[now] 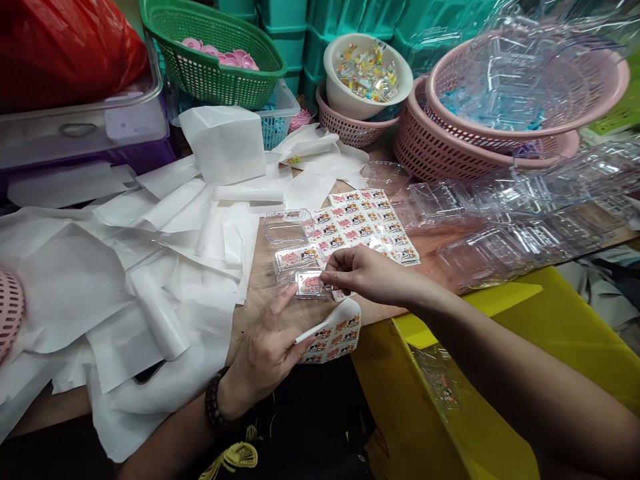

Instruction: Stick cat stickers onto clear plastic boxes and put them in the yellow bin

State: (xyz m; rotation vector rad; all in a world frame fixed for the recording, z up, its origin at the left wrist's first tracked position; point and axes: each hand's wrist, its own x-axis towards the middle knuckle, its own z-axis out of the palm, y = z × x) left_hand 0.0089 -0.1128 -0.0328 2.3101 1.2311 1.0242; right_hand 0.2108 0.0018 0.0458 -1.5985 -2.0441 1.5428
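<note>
My left hand holds a curled sticker sheet between its thumb and fingers. Its index finger reaches to the left edge of a small clear plastic box. On that box lies a sticker with red lettering. The fingers of my right hand are pinched on the sticker's right end. Just behind is another clear box with a sticker on it, and farther back a clear box. A larger sheet of cat stickers lies flat behind my right hand.
White backing papers heap up on the left. Nested clear boxes lie in rows at right. Behind stand a green basket, a white bowl and pink baskets. A yellow box stands below the table edge.
</note>
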